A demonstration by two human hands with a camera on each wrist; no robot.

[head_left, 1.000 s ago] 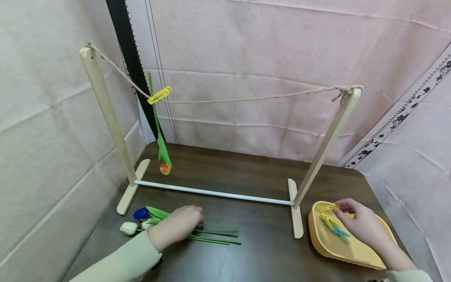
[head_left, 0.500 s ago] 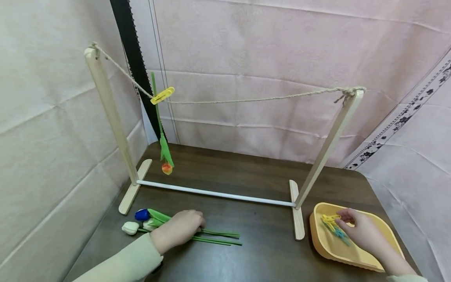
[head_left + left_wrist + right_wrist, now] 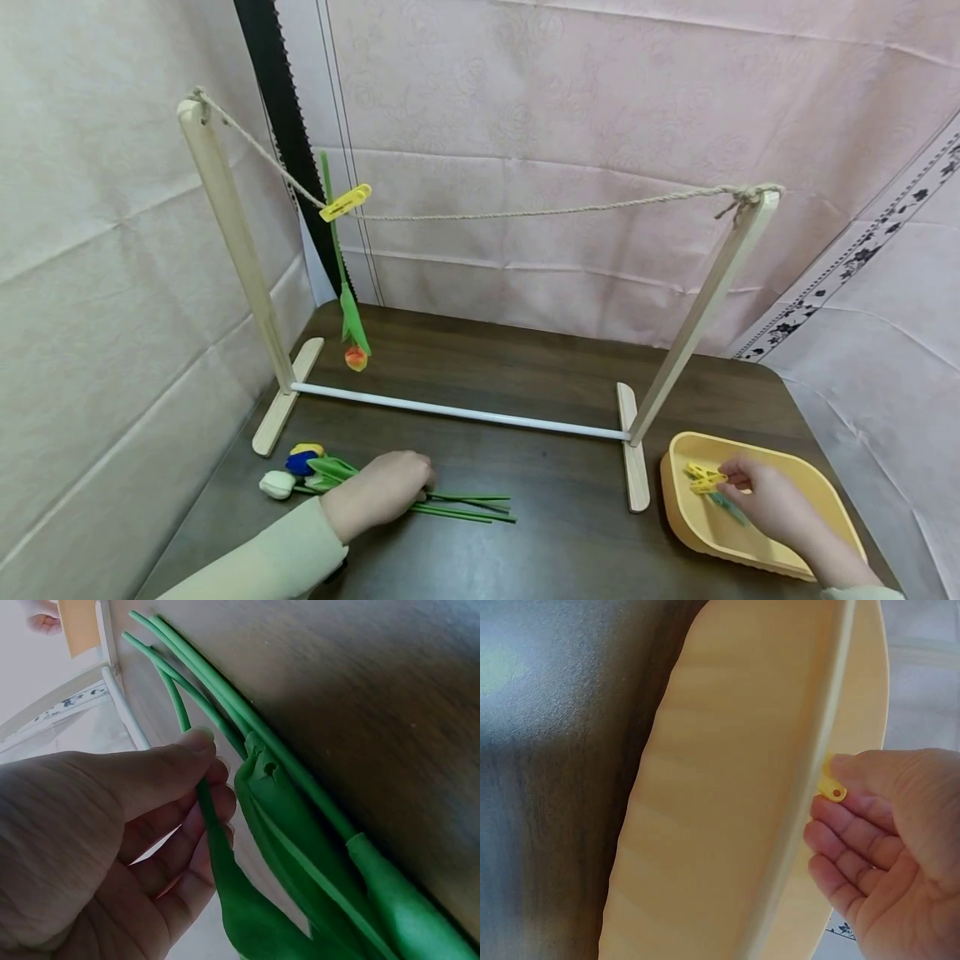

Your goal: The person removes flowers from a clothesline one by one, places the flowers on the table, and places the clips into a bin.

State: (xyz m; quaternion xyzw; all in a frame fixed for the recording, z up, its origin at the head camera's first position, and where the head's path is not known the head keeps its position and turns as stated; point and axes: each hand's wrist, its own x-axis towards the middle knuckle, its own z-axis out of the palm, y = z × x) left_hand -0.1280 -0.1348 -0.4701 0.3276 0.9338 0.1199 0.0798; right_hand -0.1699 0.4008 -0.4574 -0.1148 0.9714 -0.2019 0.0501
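My left hand (image 3: 386, 490) pinches one green tulip stem (image 3: 205, 801) between thumb and fingers, beside other stems lying on the table. At the left end of this bunch show a white tulip (image 3: 277, 484), a blue tulip (image 3: 302, 463) and, behind it, a yellow tulip (image 3: 308, 449). My right hand (image 3: 772, 500) reaches into the yellow tray (image 3: 795, 467) and pinches a yellow clothespin (image 3: 831, 787) by its end. Another yellow clothespin lies right by it, with a blue-green clothespin (image 3: 727, 507) partly hidden below.
A wooden frame with a white crossbar (image 3: 457, 411) stands across the table. From its sagging rope (image 3: 525, 212), an orange tulip (image 3: 356, 357) hangs head down by a yellow clothespin (image 3: 345, 202). The frame's right post (image 3: 705, 308) rises left of the tray.
The yellow tulip head has come into view behind the blue one. My right fingers have drawn a yellow clothespin slightly toward me within the tray. My left hand has hardly moved.
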